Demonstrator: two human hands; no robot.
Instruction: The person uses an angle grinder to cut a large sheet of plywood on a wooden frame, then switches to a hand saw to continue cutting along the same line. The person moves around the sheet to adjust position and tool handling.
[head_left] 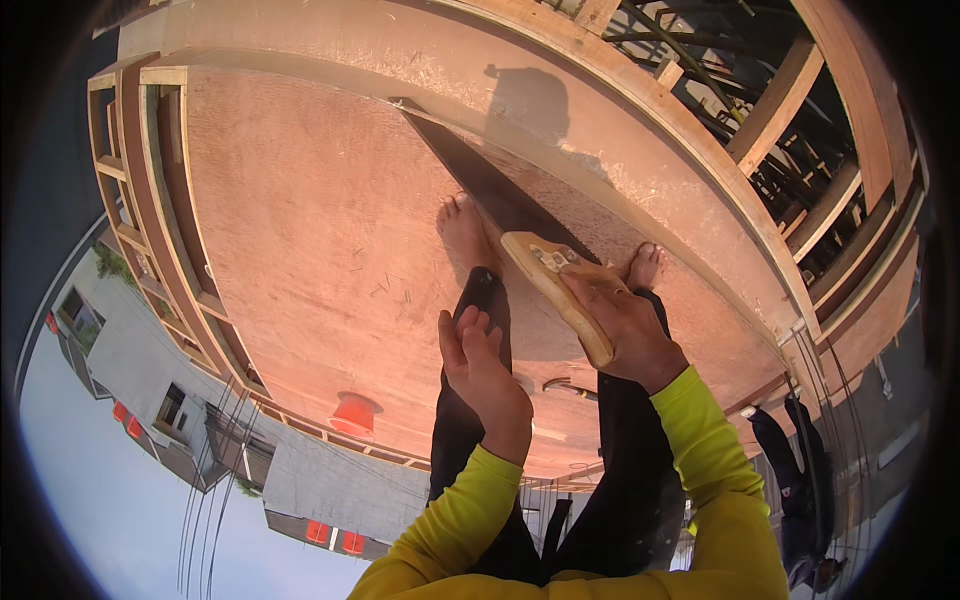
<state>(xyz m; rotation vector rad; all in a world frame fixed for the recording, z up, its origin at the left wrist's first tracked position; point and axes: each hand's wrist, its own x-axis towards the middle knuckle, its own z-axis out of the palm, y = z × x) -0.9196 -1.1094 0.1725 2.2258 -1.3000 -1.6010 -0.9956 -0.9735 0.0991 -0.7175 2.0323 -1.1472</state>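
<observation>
My right hand (622,318) is wrapped round the light wooden handle of a hand saw (485,185). The long dark blade points away and to the left over a reddish plywood deck (300,190), its toothed edge on the right side. Near the blade's tip lies the seam beside a raised plywood strip. My left hand (485,370) hangs over my left leg with fingers loosely apart, holding nothing. It is apart from the saw. My bare feet stand on the plywood, the left one (463,235) beside the blade and the right one (647,267) beyond the handle.
A claw hammer (570,386) lies on the plywood between my legs. A red bucket-like thing (353,414) stands near the deck's edge. Timber framing (780,110) with gaps lies at the upper right, more frames (160,200) at the left. Another person (795,480) is at the lower right.
</observation>
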